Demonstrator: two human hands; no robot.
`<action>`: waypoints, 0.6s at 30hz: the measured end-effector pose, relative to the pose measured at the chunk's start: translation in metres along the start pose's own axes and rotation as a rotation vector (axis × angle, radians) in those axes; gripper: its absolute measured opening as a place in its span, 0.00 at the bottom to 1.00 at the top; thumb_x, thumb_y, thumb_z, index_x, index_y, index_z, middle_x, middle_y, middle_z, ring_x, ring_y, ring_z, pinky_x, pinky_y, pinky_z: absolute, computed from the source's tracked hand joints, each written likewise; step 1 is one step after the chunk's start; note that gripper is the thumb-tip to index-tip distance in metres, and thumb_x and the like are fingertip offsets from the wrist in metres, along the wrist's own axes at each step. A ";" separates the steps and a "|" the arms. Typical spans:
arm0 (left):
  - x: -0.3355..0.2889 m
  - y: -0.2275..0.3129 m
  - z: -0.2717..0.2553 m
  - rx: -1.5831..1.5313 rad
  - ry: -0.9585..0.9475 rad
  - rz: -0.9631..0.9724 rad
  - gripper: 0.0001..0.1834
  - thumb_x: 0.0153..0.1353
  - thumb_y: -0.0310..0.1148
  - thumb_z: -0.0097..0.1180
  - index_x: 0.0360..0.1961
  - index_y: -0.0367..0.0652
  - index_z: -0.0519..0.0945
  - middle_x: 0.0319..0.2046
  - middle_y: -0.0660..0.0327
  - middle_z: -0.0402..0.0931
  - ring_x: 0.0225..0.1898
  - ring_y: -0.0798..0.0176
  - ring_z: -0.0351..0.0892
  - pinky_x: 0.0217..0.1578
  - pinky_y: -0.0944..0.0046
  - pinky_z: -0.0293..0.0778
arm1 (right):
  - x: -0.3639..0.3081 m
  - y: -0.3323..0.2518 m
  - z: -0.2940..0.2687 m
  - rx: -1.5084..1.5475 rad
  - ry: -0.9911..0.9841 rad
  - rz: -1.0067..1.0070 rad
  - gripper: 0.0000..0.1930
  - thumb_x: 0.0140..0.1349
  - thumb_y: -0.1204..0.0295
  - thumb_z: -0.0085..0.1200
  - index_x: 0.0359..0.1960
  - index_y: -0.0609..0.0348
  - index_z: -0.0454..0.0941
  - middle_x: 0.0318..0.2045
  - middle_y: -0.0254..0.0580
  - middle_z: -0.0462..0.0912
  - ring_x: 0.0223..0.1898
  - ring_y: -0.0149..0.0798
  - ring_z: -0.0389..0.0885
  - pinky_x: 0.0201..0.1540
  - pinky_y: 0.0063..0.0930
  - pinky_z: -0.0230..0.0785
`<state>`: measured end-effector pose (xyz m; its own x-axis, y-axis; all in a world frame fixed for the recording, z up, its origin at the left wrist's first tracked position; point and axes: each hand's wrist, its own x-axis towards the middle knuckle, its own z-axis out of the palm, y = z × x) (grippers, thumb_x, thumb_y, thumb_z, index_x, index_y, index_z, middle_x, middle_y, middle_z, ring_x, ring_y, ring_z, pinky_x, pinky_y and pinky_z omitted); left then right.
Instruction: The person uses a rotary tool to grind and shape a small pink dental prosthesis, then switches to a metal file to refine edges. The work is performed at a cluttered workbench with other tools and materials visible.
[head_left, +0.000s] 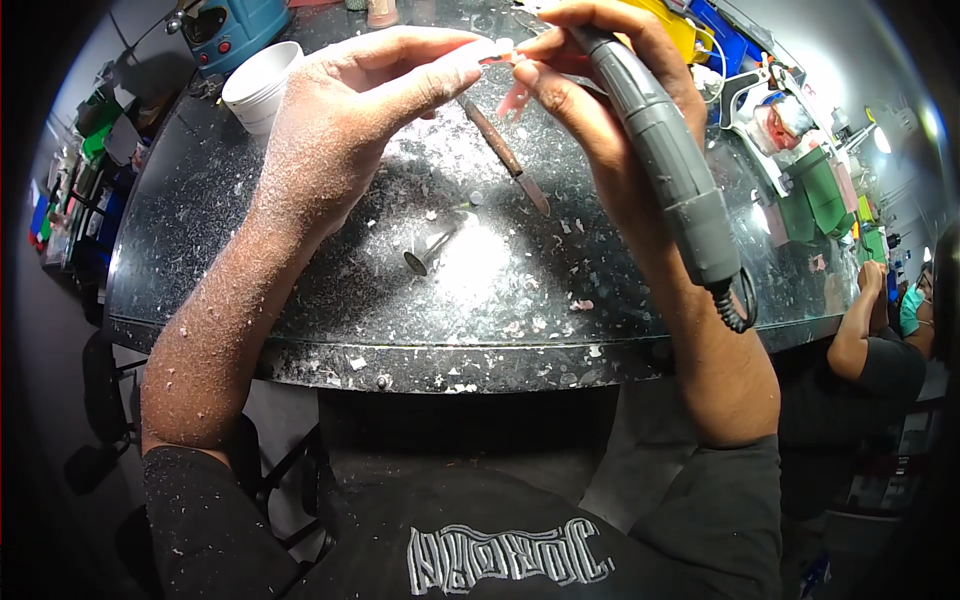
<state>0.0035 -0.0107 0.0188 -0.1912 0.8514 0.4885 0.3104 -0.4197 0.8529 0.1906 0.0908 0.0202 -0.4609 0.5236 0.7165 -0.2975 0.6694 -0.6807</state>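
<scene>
My left hand [365, 95], coated with pale dust, pinches a small pink and white piece that looks like a denture [514, 100] between thumb and fingertips. Thumb and forefinger of my right hand [590, 95] meet the same piece from the other side. A dark grey rotary handpiece [655, 140] also lies in my right hand, its corded rear end pointing back toward me; its tip is hidden by the fingers. Below the hands a knife with a wooden handle [492, 138] rests on the dusty black tabletop [350, 300]. Nearer lies a small metal piece with a round end [416, 263].
A white tub [262, 88] stands at the far left beside a blue machine [235, 35]. Pale shavings litter the bench. Green bins [815, 195] and a white-framed holder [770, 120] are at the right. Another person's arm [855, 320] shows at the far right.
</scene>
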 end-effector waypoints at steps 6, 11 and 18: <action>-0.001 0.003 0.005 0.032 0.027 0.033 0.15 0.64 0.33 0.68 0.50 0.38 0.86 0.45 0.58 0.86 0.49 0.68 0.84 0.55 0.68 0.77 | 0.000 -0.001 0.004 -0.017 0.006 -0.034 0.19 0.60 0.82 0.64 0.53 0.60 0.77 0.46 0.39 0.81 0.49 0.31 0.82 0.53 0.26 0.77; -0.004 -0.003 0.007 0.008 -0.002 0.040 0.22 0.61 0.41 0.68 0.53 0.40 0.84 0.47 0.57 0.86 0.51 0.64 0.83 0.57 0.62 0.75 | 0.001 0.004 0.002 0.000 -0.033 0.000 0.21 0.59 0.82 0.65 0.54 0.60 0.77 0.46 0.39 0.81 0.50 0.31 0.82 0.54 0.26 0.78; -0.001 0.001 0.004 0.066 -0.054 -0.035 0.17 0.62 0.34 0.70 0.50 0.39 0.84 0.43 0.59 0.85 0.48 0.66 0.83 0.55 0.66 0.76 | -0.001 0.004 0.000 -0.101 -0.097 -0.014 0.20 0.58 0.82 0.65 0.53 0.61 0.79 0.46 0.39 0.83 0.47 0.30 0.83 0.51 0.23 0.76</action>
<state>0.0078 -0.0109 0.0182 -0.1526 0.8815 0.4467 0.3652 -0.3697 0.8544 0.1896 0.0929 0.0162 -0.5377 0.4635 0.7043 -0.2214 0.7284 -0.6484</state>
